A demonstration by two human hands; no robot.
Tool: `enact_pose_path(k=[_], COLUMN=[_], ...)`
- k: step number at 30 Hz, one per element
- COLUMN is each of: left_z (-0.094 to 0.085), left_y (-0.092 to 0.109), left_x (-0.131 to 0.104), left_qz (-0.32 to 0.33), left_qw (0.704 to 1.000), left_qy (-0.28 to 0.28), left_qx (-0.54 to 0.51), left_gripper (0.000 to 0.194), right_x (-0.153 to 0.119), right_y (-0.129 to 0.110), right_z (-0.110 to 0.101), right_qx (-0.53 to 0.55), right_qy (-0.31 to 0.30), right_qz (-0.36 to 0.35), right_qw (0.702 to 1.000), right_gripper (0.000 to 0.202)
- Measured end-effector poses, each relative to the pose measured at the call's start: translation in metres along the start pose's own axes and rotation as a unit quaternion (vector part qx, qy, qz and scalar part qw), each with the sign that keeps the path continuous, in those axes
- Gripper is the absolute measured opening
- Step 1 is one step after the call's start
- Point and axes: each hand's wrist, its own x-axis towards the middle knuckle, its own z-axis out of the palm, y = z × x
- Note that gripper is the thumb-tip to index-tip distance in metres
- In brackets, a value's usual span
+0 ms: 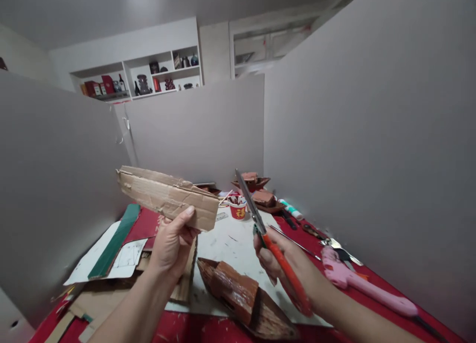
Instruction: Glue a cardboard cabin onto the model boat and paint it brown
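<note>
My left hand (176, 239) pinches a torn-edged piece of cardboard (169, 197) between thumb and fingers, holding it up above the table. In my right hand (278, 258) is a pair of scissors (284, 271) with orange handles, the blades pointing up and away from me and looking closed. The scissors and the cardboard are apart. Below and between my hands, a brown model boat (238, 293) with a rounded, glossy cabin lies on the white sheet (219, 244).
A red paper cup (238, 209) with dark contents stands farther back, near more model boats (251, 181). On the right lie a pink glue gun (368, 286) and a white-green bottle (291, 210). Cardboard scraps (98, 303) and a green strip (115, 244) lie left. Grey panels (197, 130) enclose the table.
</note>
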Motion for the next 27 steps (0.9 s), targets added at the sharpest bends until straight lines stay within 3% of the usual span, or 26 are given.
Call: enact_pose_path(k=[6,8,15,21,27], left_z=[0.018,0.025,0.045,0.041,0.034], left_y=[0.005,0.006,-0.007,-0.026,-0.036], left_x=[0.002,0.004,0.009,0.004,0.004], left_qz=[0.008,0.028,0.067,0.027,-0.010], left_qw=[0.998,0.998,0.994,0.997,0.998], left_qy=[-0.004,-0.002,-0.007,-0.015,-0.015], left_qx=[-0.061,-0.064,-0.081,-0.078,-0.060], left_gripper=[0.002,0.007,0.013,0.013,0.017], right_x=[-0.001,-0.002,-0.001,-0.002,0.000], right_y=[-0.005,-0.006,-0.010,-0.006,-0.002], right_z=[-0.010,-0.011,-0.006,-0.006,-0.007], right_qx=[-0.153,-0.191,-0.295,-0.304,-0.289], right_qy=[-0.014,-0.012,0.001,0.013,0.004], right_qz=[-0.067,-0.081,-0.080,-0.096,-0.066], right_qw=[0.986,0.978,0.952,0.948,0.955], right_gripper=[0.049,0.053,0.040,0.043,0.044])
